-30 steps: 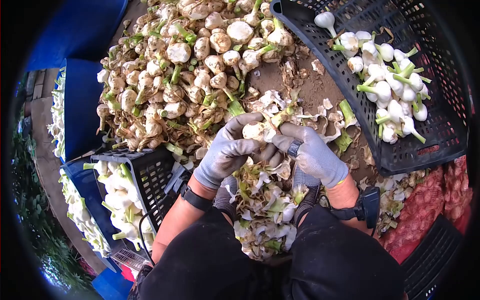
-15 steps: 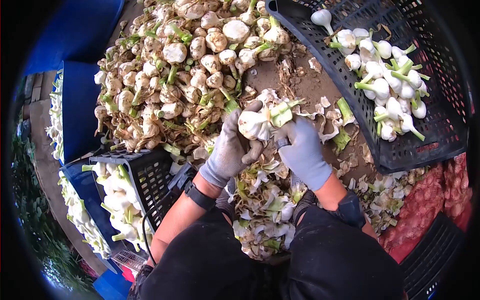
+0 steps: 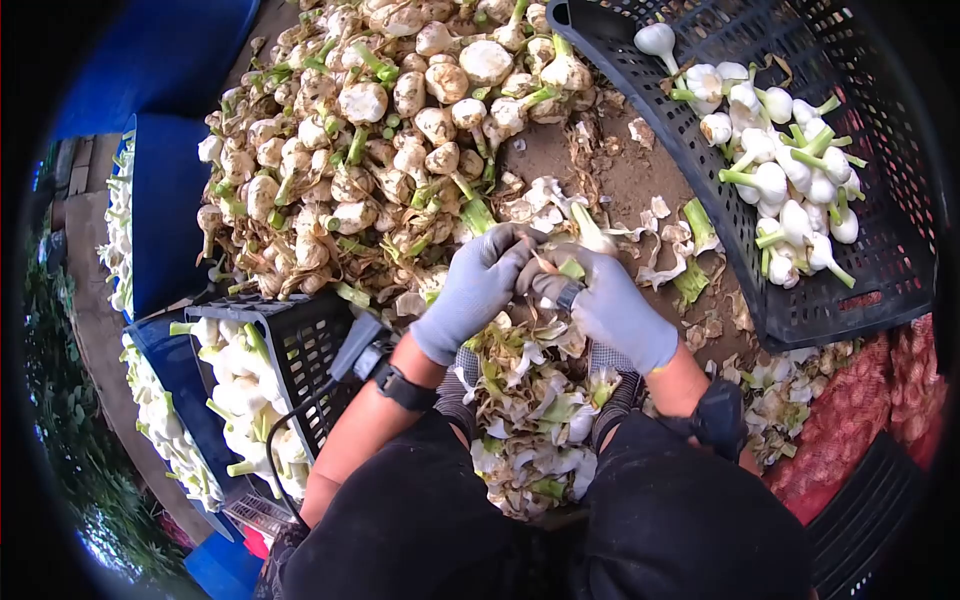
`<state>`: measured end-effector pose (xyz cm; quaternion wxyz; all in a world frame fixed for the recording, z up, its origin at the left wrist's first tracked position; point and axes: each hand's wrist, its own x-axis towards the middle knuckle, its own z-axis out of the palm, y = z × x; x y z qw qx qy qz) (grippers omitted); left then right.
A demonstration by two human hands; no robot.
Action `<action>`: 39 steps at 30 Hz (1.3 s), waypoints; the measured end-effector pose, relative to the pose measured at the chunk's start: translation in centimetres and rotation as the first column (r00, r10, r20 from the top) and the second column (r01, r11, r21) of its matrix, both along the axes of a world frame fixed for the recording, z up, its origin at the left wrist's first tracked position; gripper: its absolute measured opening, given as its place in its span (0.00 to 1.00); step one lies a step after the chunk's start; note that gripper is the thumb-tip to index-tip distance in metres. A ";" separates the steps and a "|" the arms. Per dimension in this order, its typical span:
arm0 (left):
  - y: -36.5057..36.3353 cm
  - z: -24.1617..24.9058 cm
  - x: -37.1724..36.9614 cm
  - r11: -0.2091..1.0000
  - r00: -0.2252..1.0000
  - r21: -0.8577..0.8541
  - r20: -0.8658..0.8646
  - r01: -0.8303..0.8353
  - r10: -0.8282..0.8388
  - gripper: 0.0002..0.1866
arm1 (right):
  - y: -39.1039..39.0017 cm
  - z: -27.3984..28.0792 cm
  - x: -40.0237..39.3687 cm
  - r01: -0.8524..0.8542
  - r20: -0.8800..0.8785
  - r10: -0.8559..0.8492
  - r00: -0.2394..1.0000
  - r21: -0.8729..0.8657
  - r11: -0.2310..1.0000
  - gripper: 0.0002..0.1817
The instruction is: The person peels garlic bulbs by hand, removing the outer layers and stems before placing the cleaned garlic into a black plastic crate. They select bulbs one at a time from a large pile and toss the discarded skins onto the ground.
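Note:
In the head view both my hands wear grey-white work gloves and meet above the peelings. My left hand (image 3: pixel 465 300) is closed in a pinch, with a thin strip of garlic skin (image 3: pixel 543 263) by its fingertips. My right hand (image 3: pixel 620 310) is closed around a garlic bulb, mostly hidden by the fingers; its cut green stem (image 3: pixel 571 269) shows. A dark band (image 3: pixel 568 295) sits on a right finger. Just beyond the right hand is a pale stalk-like piece (image 3: pixel 592 232). Loose skins (image 3: pixel 530 420) lie between my feet.
A heap of unpeeled garlic (image 3: pixel 330 170) lies ahead on the left. A black crate (image 3: pixel 690 190) at right holds cleaned white bulbs. Another black crate (image 3: pixel 310 350) at left holds garlic, beside blue containers (image 3: pixel 165 220). Red mesh sacks (image 3: pixel 840 430) lie at lower right.
My hands have drawn together, and the garlic bulb, plainly visible before, is now mostly covered. My left hand has turned from cupping the bulb to a fingertip pinch.

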<state>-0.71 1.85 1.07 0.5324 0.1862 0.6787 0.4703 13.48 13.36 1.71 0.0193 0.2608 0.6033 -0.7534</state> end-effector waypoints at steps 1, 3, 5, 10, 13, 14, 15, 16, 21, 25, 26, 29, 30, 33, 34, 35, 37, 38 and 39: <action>0.1 -1.5 0.5 0.997 0.994 -0.018 -0.078 -0.071 0.069 0.18 | 0.7 -1.5 0.1 -0.076 0.070 0.064 0.995 0.185 0.980 0.15; -0.4 -4.7 0.0 1.000 0.811 0.003 -0.586 0.012 -0.008 0.19 | 1.5 -1.7 0.9 -0.471 0.397 0.301 0.867 0.452 0.758 0.21; -0.8 -4.9 0.6 0.979 0.831 -0.168 -0.524 0.114 -0.187 0.18 | 1.7 -1.8 2.9 -0.513 0.473 0.245 0.846 0.598 0.616 0.18; -5.9 -7.2 6.7 0.563 0.533 -0.104 -0.222 0.820 -0.816 0.15 | 7.1 -1.7 10.0 -0.162 0.354 -0.122 0.927 0.673 0.722 0.19; -5.5 -6.2 7.4 0.483 0.484 -0.026 0.025 0.875 -0.875 0.15 | 7.9 -2.2 15.6 -0.171 0.449 -0.230 0.863 0.689 0.704 0.21; -5.5 -6.7 7.9 0.479 0.479 -0.009 0.021 0.878 -0.878 0.15 | 7.4 -2.2 17.1 -0.203 0.481 -0.208 0.852 0.669 0.715 0.23; -6.0 -7.4 8.5 0.444 0.444 -0.007 0.039 0.896 -0.895 0.15 | 6.6 -2.4 18.4 -0.233 0.507 -0.178 0.843 0.644 0.728 0.25; -6.2 -7.5 8.6 0.413 0.414 -0.015 0.056 0.910 -0.909 0.14 | 5.7 -2.4 18.5 -0.214 0.430 -0.199 0.881 0.735 0.643 0.33; -3.6 -4.3 7.2 0.364 0.355 -0.085 -0.104 0.927 -0.929 0.14 | 4.2 -2.2 13.7 -0.614 0.806 -0.147 0.574 0.542 0.573 0.51; -1.4 -3.2 4.9 0.871 0.774 -0.017 -0.450 0.491 -0.445 0.15 | 5.7 -6.0 11.0 -0.386 0.697 -0.371 0.613 0.675 0.629 0.47; -0.7 -3.2 4.5 0.913 0.854 -0.008 -0.351 0.407 -0.384 0.15 | 6.5 -7.1 11.0 -0.353 0.682 -0.358 0.638 0.672 0.651 0.43; 0.9 -3.8 4.1 0.992 0.956 -0.021 0.271 0.126 -0.116 0.25 | 5.8 -4.8 8.3 -0.262 0.616 -0.338 0.712 0.679 0.686 0.35; 1.6 -2.4 4.0 0.998 0.917 -0.031 0.398 0.058 -0.040 0.27 | 4.9 -3.7 7.4 -0.168 0.413 -0.265 0.871 0.759 0.630 0.37; 2.0 -0.6 3.7 0.996 0.691 0.028 0.722 -0.084 0.038 0.32 | 2.7 -0.3 4.0 -0.288 0.338 0.007 0.941 0.791 0.540 0.43; 1.9 -0.4 3.5 0.980 0.759 0.147 0.650 -0.135 0.007 0.27 | 2.8 -0.3 3.3 -0.076 0.068 0.036 0.997 0.804 0.589 0.43; 1.6 0.0 3.1 0.965 0.831 0.204 0.556 -0.165 0.025 0.25 | 3.1 -0.5 2.7 0.132 -0.207 0.045 0.977 0.759 0.638 0.44; 1.3 -1.4 2.1 0.965 0.935 0.191 0.337 -0.180 0.108 0.26 | 2.6 0.5 2.0 0.356 -0.170 -0.335 0.927 0.112 0.928 0.37; 1.3 -2.0 2.0 0.962 0.988 0.255 0.139 -0.100 0.066 0.29 | 2.9 0.4 1.8 0.356 -0.169 -0.364 0.916 -0.077 0.931 0.34; 1.7 -0.9 2.2 0.961 0.988 0.259 0.140 -0.098 0.063 0.29 | 3.2 0.1 1.6 0.343 -0.166 -0.392 0.905 -0.260 0.903 0.31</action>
